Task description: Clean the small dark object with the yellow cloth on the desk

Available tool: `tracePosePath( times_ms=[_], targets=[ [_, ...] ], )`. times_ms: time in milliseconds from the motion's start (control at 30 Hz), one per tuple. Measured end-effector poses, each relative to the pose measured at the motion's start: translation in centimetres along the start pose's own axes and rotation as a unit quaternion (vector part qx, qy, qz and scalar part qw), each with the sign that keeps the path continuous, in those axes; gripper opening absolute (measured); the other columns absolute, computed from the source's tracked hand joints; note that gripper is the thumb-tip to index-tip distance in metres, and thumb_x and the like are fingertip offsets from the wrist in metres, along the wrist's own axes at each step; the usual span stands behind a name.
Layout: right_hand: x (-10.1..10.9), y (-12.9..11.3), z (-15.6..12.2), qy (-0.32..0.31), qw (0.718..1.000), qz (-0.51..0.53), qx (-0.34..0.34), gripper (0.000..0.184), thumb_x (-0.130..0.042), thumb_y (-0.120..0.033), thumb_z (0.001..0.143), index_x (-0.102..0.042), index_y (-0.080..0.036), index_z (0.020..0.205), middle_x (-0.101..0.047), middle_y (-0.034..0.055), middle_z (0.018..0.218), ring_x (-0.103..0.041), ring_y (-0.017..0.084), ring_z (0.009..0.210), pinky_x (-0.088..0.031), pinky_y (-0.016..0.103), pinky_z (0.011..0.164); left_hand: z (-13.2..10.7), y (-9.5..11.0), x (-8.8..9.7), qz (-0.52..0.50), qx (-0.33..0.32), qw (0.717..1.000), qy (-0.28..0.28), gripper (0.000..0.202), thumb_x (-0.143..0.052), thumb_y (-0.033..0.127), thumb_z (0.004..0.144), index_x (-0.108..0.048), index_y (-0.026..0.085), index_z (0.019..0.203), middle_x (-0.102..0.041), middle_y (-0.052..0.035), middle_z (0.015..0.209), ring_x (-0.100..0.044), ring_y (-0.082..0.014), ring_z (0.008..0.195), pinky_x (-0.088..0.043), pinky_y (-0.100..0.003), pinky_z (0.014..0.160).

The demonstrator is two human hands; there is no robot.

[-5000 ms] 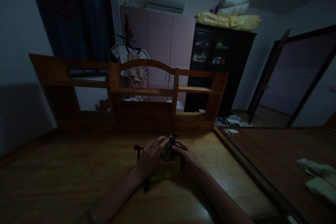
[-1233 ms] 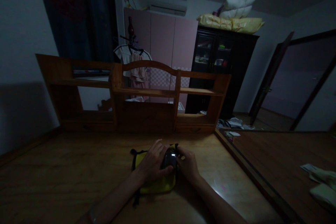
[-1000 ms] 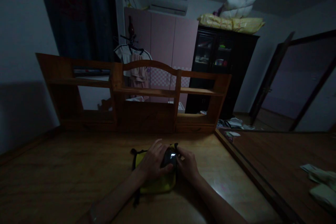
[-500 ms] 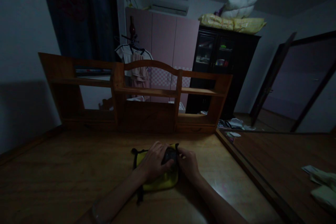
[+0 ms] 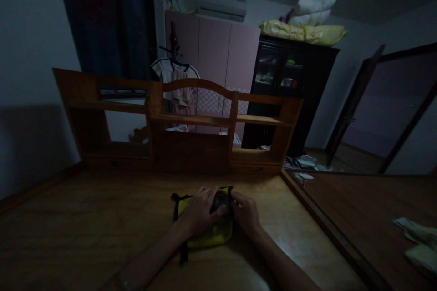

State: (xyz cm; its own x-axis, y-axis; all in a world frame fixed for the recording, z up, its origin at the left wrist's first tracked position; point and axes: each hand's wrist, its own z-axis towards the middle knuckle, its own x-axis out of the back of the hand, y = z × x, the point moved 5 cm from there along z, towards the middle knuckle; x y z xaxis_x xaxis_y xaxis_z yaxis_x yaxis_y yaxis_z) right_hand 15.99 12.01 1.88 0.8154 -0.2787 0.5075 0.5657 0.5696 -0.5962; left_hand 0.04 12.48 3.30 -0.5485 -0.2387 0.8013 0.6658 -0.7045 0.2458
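Note:
A yellow pouch or cloth with black trim and black straps (image 5: 213,239) lies flat on the wooden tabletop (image 5: 102,218). On its upper right part sits a dark, rounded, slightly shiny object (image 5: 221,202), whose kind the dim light hides. My left hand (image 5: 201,211) reaches across the pouch and closes over this object from the left, thumb on the near side. At the pouch's right black edge, close beside the dark object, my right hand (image 5: 245,209) is closed with its fingertips pinched. Those fingertips are partly hidden, but they appear to grip the edge.
A wooden shelf unit (image 5: 191,120) stands along the table's far edge. To the right, a raised wooden strip (image 5: 317,218) borders a lower brown surface, where pale cloth (image 5: 421,241) lies. Farther back are a pink wardrobe (image 5: 213,54), a dark cabinet (image 5: 290,100) and a doorway.
Both hands stay almost in place on the pouch and the dark object. The view shifts very slightly.

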Motion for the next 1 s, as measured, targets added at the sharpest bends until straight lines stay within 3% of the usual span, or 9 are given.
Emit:
tracePosePath(
  times_ms=[300, 533, 767, 1000],
  targets=[
    [-0.1, -0.7, -0.1, -0.041, 0.999, -0.006, 0.031, 0.022, -0.045, -0.011, 0.089, -0.066, -0.02, 0.09, -0.067, 0.0053, 0.085, -0.063, 0.017, 0.076, -0.045, 0.024, 0.069, -0.3, -1.6, -1.0, -0.053, 0.028, 0.998, 0.009, 0.042, -0.035, 0.047, 0.096, -0.05, 0.017, 0.122, -0.064, -0.0096, 0.108, -0.058, -0.0244, 0.104, -0.044, -0.042, 0.093],
    [0.0, -0.5, 0.3, -0.029, 0.999, 0.035, 0.021, 0.018, -0.053, -0.01, 0.083, -0.068, -0.02, 0.088, -0.069, 0.0049, 0.087, -0.064, 0.018, 0.077, -0.047, 0.025, 0.067, -0.6, -1.7, -0.8, -0.114, 0.035, 0.993, 0.009, 0.037, -0.034, 0.044, 0.096, -0.048, 0.019, 0.121, -0.061, -0.0094, 0.11, -0.057, -0.0232, 0.104, -0.047, -0.04, 0.09],
    [-0.1, -0.4, 0.2, -0.055, 0.995, 0.084, 0.005, 0.025, -0.052, -0.014, 0.085, -0.069, -0.022, 0.102, -0.07, 0.0054, 0.094, -0.065, 0.019, 0.084, -0.049, 0.027, 0.072, -0.8, -1.6, -0.6, -0.091, -0.021, 0.995, 0.027, 0.041, -0.037, 0.043, 0.094, -0.042, 0.019, 0.126, -0.056, -0.013, 0.118, -0.052, -0.0262, 0.112, -0.044, -0.045, 0.096],
    [-1.1, 0.1, 0.7, -0.085, 0.968, 0.227, -0.069, 0.021, -0.056, -0.026, 0.084, -0.072, -0.017, 0.094, -0.069, 0.0023, 0.081, -0.063, 0.018, 0.075, -0.048, 0.026, 0.067, -0.6, -0.1, 0.9, -0.065, -0.12, 0.989, 0.052, 0.057, -0.038, 0.06, 0.086, -0.04, 0.017, 0.123, -0.055, -0.0147, 0.109, -0.052, -0.0315, 0.105, -0.041, -0.051, 0.094]
  ],
)
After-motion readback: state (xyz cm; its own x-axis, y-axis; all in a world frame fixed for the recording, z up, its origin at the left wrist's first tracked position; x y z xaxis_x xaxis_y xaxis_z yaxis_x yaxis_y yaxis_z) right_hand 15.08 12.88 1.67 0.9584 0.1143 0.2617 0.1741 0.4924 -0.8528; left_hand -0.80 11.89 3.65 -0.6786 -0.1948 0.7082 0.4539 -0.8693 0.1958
